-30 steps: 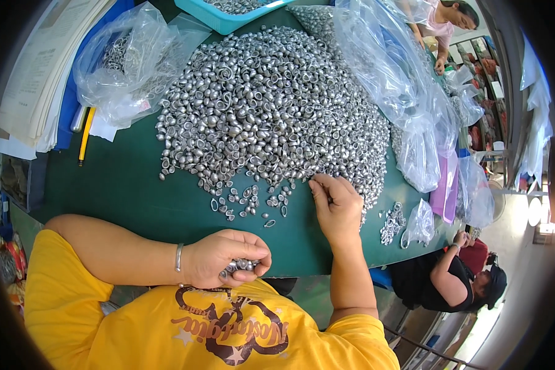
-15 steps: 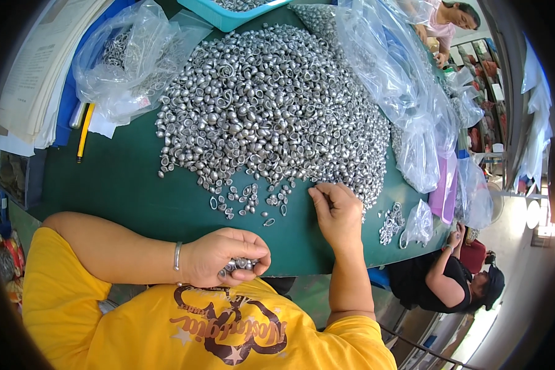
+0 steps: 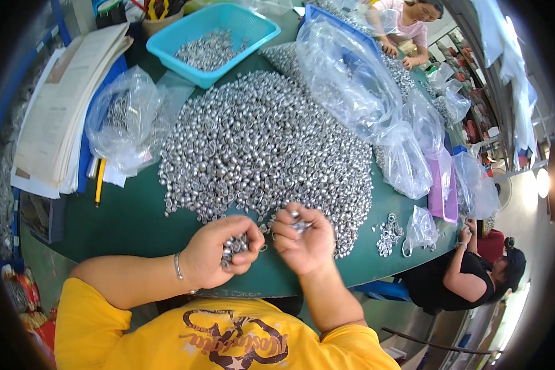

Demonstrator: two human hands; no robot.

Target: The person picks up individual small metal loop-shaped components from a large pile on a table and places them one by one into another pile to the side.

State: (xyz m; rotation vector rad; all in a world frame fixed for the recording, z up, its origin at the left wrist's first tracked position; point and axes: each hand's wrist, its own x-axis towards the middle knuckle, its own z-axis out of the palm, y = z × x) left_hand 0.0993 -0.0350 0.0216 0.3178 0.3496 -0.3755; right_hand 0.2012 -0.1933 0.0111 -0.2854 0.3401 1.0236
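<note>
The small silver metal caps (image 3: 234, 246) sat bunched in your left hand (image 3: 219, 251), its fingers curled closed around that handful at the near edge of the green table (image 3: 123, 225). Your right hand (image 3: 302, 237) was just right of it, almost touching, thumb and fingertips pinched narrow on a few more caps.

A second ago your right hand was stretched out, pressed flat at the near rim of the big heap of caps (image 3: 265, 145), while your left waited lower, close to your yellow shirt (image 3: 228, 339). Since then the right pulled back with its pick and the left rose to meet it, so I judge you were passing sorted pieces into the held handful.

Farther out, a clear plastic bag (image 3: 126, 120) lay left of the heap beside a stack of papers (image 3: 61, 105); a turquoise basket (image 3: 219, 40) with more caps stood far. Larger clear bags (image 3: 357, 92) lined the right, and a small separate cluster of rings (image 3: 388, 234) lay near right.
</note>
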